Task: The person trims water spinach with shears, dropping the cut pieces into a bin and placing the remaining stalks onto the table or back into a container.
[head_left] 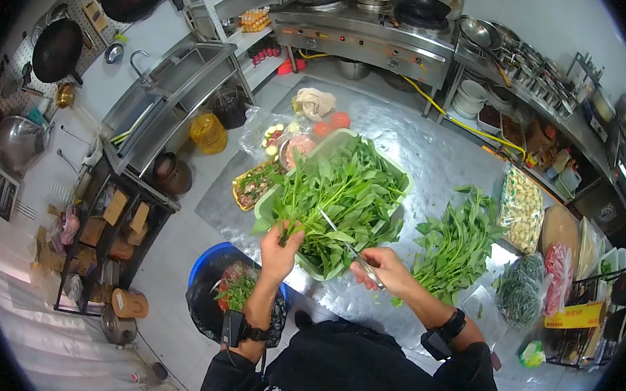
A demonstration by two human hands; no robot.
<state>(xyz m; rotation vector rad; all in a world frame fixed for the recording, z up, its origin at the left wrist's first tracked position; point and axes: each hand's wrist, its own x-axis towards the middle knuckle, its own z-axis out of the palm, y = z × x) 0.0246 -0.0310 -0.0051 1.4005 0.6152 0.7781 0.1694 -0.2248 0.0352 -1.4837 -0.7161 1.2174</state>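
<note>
My left hand is closed round the stems of some leafy greens at the near left edge of a pale green basket. My right hand grips a slim silver knife, its blade pointing forward and left over the leaves. Leafy greens are heaped in the basket, up past its rim. To the right of my right hand, a loose pile of the same greens lies on the metal table.
A lined bin with plant scraps stands below my left forearm. Tomatoes, a bowl of minced meat and a tray of chopped food sit behind the basket at left. Bagged garlic and bagged greens lie at right.
</note>
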